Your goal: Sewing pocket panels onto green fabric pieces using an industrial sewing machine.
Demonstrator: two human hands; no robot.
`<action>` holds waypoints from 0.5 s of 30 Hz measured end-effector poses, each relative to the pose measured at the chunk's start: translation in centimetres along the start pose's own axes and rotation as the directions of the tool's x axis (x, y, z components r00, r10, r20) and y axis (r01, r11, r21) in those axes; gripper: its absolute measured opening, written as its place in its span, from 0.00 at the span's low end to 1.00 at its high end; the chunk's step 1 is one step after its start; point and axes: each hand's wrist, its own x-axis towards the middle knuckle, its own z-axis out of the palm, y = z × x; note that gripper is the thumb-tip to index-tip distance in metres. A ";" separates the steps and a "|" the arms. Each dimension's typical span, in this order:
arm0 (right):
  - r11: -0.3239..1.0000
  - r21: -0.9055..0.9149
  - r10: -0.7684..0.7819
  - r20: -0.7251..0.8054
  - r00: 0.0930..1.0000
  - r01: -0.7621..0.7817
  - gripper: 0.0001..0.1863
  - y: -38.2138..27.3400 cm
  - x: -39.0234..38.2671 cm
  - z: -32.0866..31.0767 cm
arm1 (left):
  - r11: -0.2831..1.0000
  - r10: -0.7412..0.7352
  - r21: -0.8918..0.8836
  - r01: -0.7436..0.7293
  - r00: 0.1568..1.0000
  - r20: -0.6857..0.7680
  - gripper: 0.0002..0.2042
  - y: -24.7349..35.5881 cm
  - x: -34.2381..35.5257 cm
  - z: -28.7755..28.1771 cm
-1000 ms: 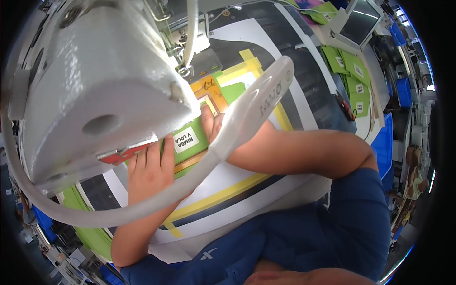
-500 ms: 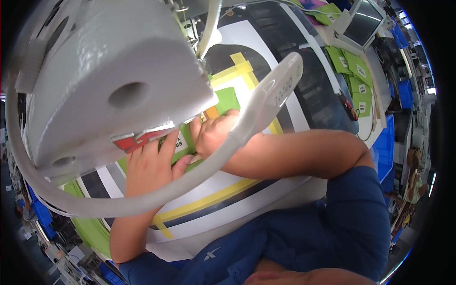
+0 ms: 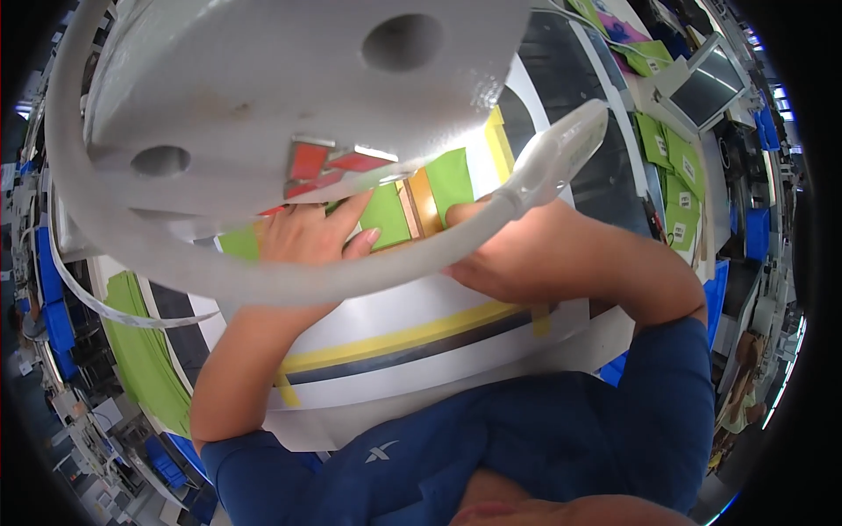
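Observation:
My left hand [image 3: 309, 235] lies flat with fingers apart on green fabric [image 3: 382, 216], under the front of a white sewing machine head [image 3: 263, 96]. Its thumb rests near the fabric's lower edge. To its right runs an orange-brown strip [image 3: 425, 203] beside a narrow pinkish one, and beyond them is another green fabric piece [image 3: 451, 178]. At that piece's right end is my right hand [image 3: 509, 256], bent inward with a fingertip touching the green. A white gooseneck lamp [image 3: 561, 149] crosses in front and hides most of the right hand's fingers.
Yellow tape [image 3: 412, 338] borders the white sheet [image 3: 403, 302] under the work. More green fabric [image 3: 145, 351] hangs at the left. At the right lie several green labelled pieces [image 3: 684, 171], near a screen [image 3: 709, 83] and a blue bin [image 3: 717, 294].
My right hand has moved right, away from the left hand, uncovering the brown strip. The left hand stays spread on the fabric. The whole view has shifted, and the machine head looks bigger.

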 end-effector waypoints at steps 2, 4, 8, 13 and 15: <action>0.998 -0.012 -0.069 -0.177 0.982 0.068 0.07 1.9 0.2 0.3 | 0.999 -0.004 0.031 0.005 1.000 -0.009 0.24 0.0 0.2 0.2; 0.993 -0.005 -0.116 -0.215 0.970 0.118 0.07 2.8 0.4 1.2 | 0.999 0.040 0.021 -0.039 0.997 -0.072 0.23 0.1 0.3 0.4; 0.975 0.078 -0.189 -0.189 0.964 0.207 0.09 3.6 0.4 3.5 | 1.000 0.008 -0.023 -0.008 1.000 -0.003 0.22 0.2 0.4 0.5; 0.983 0.074 -0.165 -0.083 0.983 0.171 0.11 3.2 0.5 3.3 | 0.999 0.026 -0.031 -0.027 0.999 -0.025 0.22 0.2 0.4 0.5; 0.985 0.105 -0.133 -0.053 0.990 0.138 0.11 2.8 0.4 3.2 | 1.000 0.006 -0.027 -0.005 1.000 0.018 0.23 0.1 0.1 0.1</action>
